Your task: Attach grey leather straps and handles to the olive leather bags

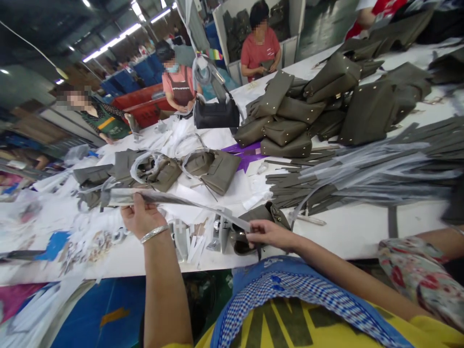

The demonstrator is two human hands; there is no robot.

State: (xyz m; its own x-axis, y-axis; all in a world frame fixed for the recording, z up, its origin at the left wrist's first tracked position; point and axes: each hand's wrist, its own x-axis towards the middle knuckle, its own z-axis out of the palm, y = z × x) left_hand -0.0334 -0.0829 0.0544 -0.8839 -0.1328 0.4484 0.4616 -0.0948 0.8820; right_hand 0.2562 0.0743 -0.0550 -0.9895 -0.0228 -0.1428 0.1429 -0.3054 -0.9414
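Note:
A long, flat grey strap (170, 197), apparently in pale translucent wrapping, stretches between my two hands above the table. My left hand (142, 216), with a silver bangle at the wrist, is closed on its wider left part, thumb on top. My right hand (270, 235) pinches the strap's narrow right end. Just behind and below that hand lies an olive handbag (264, 212), partly covered by it. Beyond the strap are more olive bags (221, 171), with wrapped handles (147, 166) looped over them.
Stacked olive bags (290, 121) and a spread of loose straps (362, 166) cover the right side. A black bag (216, 115) stands further back. Scraps (97, 246) and a blue piece (56, 244) lie left. Co-workers sit opposite; a floral sleeve (416, 275) is close on my right.

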